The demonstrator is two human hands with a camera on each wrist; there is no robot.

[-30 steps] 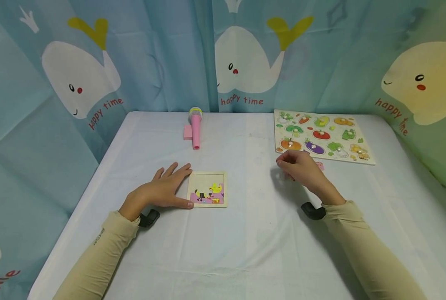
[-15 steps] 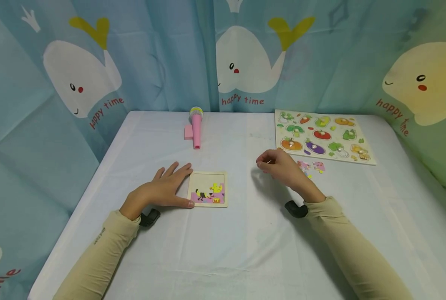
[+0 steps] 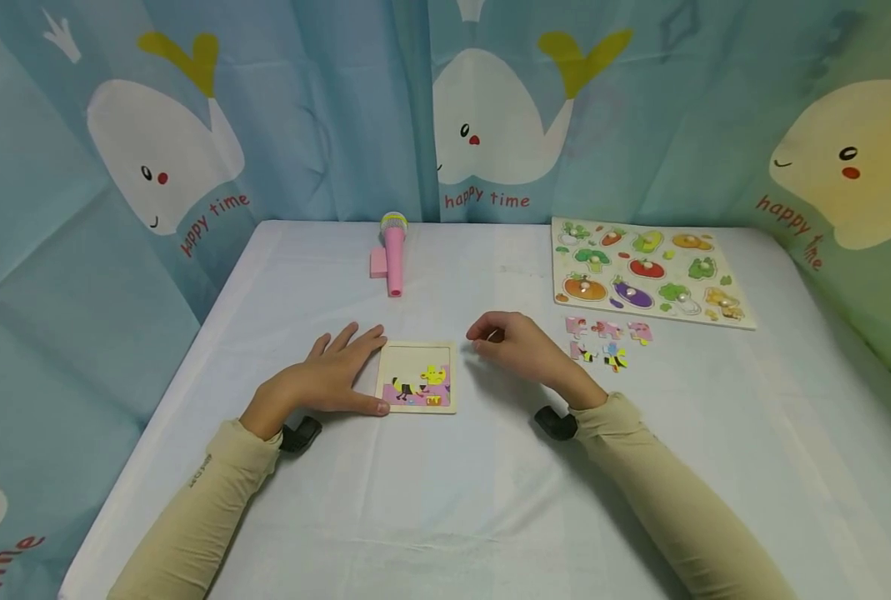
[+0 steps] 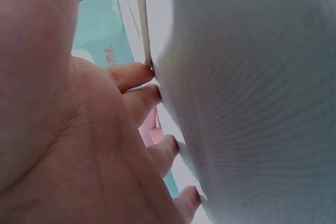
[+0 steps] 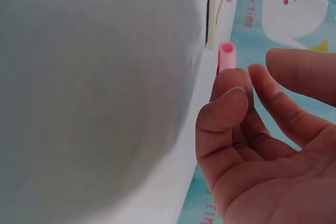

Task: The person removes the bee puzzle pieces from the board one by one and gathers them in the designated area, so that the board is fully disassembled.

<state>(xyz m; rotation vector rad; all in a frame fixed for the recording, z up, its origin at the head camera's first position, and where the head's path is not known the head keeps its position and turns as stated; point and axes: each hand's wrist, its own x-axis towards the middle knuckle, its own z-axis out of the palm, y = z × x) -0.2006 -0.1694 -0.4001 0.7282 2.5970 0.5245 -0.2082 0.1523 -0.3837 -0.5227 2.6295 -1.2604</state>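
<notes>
My left hand lies spread beside the small wooden puzzle tray, thumb at its lower left corner and index finger at its upper left corner. In the left wrist view the fingertips touch the tablecloth, the index finger at the tray's edge. Pink and yellow jigsaw pieces with a bee picture fill the tray's lower part. Just right of the tray hovers my right hand, its fingers loosely curled. Between its thumb and fingers no piece shows in the right wrist view.
Several loose jigsaw pieces lie right of my right hand. Behind them is a vegetable knob puzzle board. A pink toy microphone and a pink block sit at the back. A whale-print curtain surrounds the white table.
My right hand has moved left from above the loose jigsaw pieces to beside the tray, uncovering those pieces. My left hand has stayed at the tray.
</notes>
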